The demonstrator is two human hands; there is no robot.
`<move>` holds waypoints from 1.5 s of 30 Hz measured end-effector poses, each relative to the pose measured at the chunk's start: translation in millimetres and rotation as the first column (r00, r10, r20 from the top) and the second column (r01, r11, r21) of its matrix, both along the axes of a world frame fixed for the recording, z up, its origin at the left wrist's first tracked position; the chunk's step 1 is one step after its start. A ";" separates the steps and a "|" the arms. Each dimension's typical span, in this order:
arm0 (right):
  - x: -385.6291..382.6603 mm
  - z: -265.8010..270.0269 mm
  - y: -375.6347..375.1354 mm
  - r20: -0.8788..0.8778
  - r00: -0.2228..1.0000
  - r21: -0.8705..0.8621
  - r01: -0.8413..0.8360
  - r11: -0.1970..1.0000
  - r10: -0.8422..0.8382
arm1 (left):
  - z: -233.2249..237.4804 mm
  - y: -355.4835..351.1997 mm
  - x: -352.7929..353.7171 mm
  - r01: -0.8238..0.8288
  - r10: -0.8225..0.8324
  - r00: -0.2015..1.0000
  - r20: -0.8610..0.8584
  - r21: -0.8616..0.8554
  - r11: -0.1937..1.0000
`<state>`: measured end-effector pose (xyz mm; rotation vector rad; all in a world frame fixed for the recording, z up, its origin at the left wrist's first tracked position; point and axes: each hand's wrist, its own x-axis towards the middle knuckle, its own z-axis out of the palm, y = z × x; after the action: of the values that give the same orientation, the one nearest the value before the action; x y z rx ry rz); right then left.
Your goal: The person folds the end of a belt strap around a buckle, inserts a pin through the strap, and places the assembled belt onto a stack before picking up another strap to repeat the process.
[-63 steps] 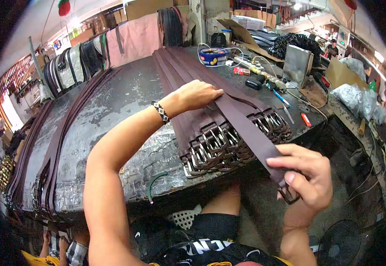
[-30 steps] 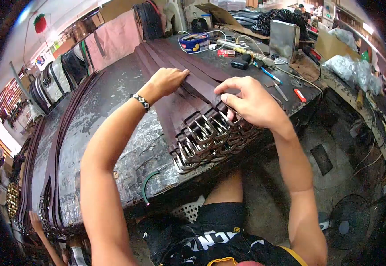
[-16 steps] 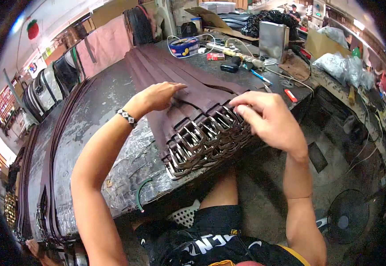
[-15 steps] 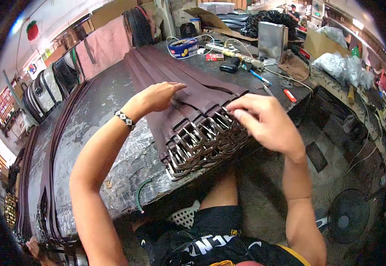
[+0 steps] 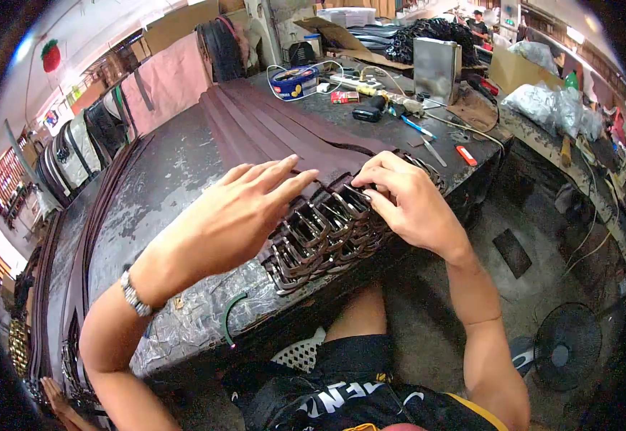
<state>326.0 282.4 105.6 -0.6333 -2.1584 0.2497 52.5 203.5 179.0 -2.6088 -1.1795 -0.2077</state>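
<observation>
Dark brown straps (image 5: 255, 129) lie fanned out along the black table, and their metal buckles (image 5: 320, 233) are piled in rows at its near edge. Over the left part of the straps is my left hand (image 5: 234, 208), palm down with its fingers spread, holding nothing. My right hand (image 5: 406, 201) pinches a buckle at the top right of the pile between thumb and fingers. Part of that buckle is hidden by the fingertips.
More straps (image 5: 97, 215) lie along the table's left side, with another person's hand (image 5: 58, 399) below. Toward the back are a blue tub (image 5: 295, 82), a metal can (image 5: 436, 70) and a red cutter (image 5: 466, 155). A fan (image 5: 568, 348) stands lower right.
My left hand has turned and come nearer, its fingers now spread over the straps and the pile's left side. My right hand has shifted slightly left, still at the buckles.
</observation>
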 end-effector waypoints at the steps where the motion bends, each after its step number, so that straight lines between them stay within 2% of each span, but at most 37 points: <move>1: -0.9 -0.5 1.6 -0.011 1.000 -0.002 -0.011 1.000 0.011 | 8.3 -16.5 -2.7 -0.035 0.036 0.999 0.025 -0.031 0.999; 5: -3.0 0.1 3.4 -0.027 0.999 -0.010 -0.028 1.000 0.028 | 27.4 -76.5 -20.8 -0.187 0.190 0.980 0.053 -0.055 0.981; 8: -2.3 2.5 -1.8 -0.036 0.999 -0.014 -0.020 1.000 0.019 | 39.7 -121.8 -33.4 -0.315 0.312 0.946 0.089 0.015 0.949; 11: 4.6 10.2 -8.8 -0.063 0.998 -0.009 -0.018 1.000 0.017 | 50.0 -171.3 -46.5 -0.468 0.441 0.870 0.222 0.087 0.879; 12: 7.5 17.6 -15.8 -0.066 0.998 -0.080 0.013 0.997 -0.018 | 52.8 -189.9 -47.2 -0.555 0.517 0.815 0.262 0.095 0.827; 14: 12.8 24.0 -20.2 -0.094 0.995 -0.023 0.019 1.000 -0.021 | 53.7 -222.2 -63.9 -0.585 0.535 0.809 0.243 0.244 0.774; 15: 15.8 26.8 -19.5 -0.056 0.998 0.103 0.035 0.994 -0.029 | 54.2 -238.1 -69.6 -0.614 0.556 0.788 0.264 0.274 0.740; 17: 18.4 33.0 -24.1 0.001 1.000 0.029 0.021 0.999 -0.021 | 46.6 -278.9 -100.2 -0.694 0.624 0.720 0.303 0.306 0.652; 18: 17.3 30.1 -21.8 0.013 1.000 0.010 -0.002 1.000 0.002 | 45.1 -291.9 -105.5 -0.685 0.622 0.729 0.287 0.319 0.656; 20: 13.1 18.8 -20.8 0.100 0.995 0.146 0.003 0.989 -0.018 | 29.6 -317.3 -94.9 -0.657 0.553 0.753 0.356 0.356 0.665; 21: 10.7 12.2 -19.1 0.135 0.990 0.217 0.001 0.976 -0.031 | 10.0 -348.7 -142.3 -0.773 0.477 0.496 0.726 0.118 0.623; 22: 13.3 5.0 -16.7 0.249 0.967 0.216 -0.010 0.976 -0.045 | 4.5 -371.0 -166.5 -0.770 0.492 0.489 0.720 0.091 0.632; 23: 11.9 -1.7 -16.7 0.282 0.958 0.211 -0.011 0.977 -0.050 | -1.1 -392.7 -190.3 -0.766 0.507 0.482 0.714 0.063 0.640; 24: 11.7 -8.3 -17.3 0.317 0.947 0.204 -0.009 0.979 -0.057 | 16.9 -415.0 -190.0 -0.672 0.589 0.734 0.338 0.239 0.700; 26: 13.7 -14.6 -19.9 0.357 0.928 0.199 0.032 0.980 -0.103 | 11.6 -438.5 -192.0 -0.577 0.621 0.784 -0.001 0.370 0.729; 28: 11.6 -14.8 -27.3 0.349 0.924 0.234 0.074 0.969 -0.155 | -19.8 -450.9 -188.5 -0.701 0.676 0.700 0.228 0.399 0.591; 29: 10.9 -10.5 -32.8 0.304 0.943 0.182 0.078 0.980 -0.131 | -35.2 -456.4 -186.0 -0.758 0.686 0.644 0.338 0.403 0.512; 30: 10.3 -7.2 -37.6 0.288 0.948 0.178 0.086 0.980 -0.135 | -40.3 -460.3 -181.2 -0.785 0.700 0.613 0.367 0.389 0.483; 32: 12.4 -4.7 -45.8 0.256 0.956 0.163 0.107 0.981 -0.147 | -45.8 -458.2 -175.4 -0.801 0.705 0.592 0.391 0.381 0.462; 36: 17.7 -26.2 -40.7 0.382 0.908 0.214 0.092 0.973 -0.170 | -47.8 -464.7 -176.9 -0.827 0.716 0.559 0.419 0.346 0.443; 43: 16.0 -17.1 -58.4 0.213 0.966 0.092 0.129 0.987 -0.147 | -49.9 -446.1 -171.1 -0.839 0.714 0.544 0.441 0.310 0.447; 45: 15.6 -19.1 -59.5 0.221 0.965 0.089 0.122 0.988 -0.139 | -48.5 -439.7 -170.1 -0.841 0.715 0.542 0.442 0.300 0.451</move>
<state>341.6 222.8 86.5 -0.7898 -2.3194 0.0249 -117.6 -236.2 130.6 -1.3886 -1.9938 -0.5602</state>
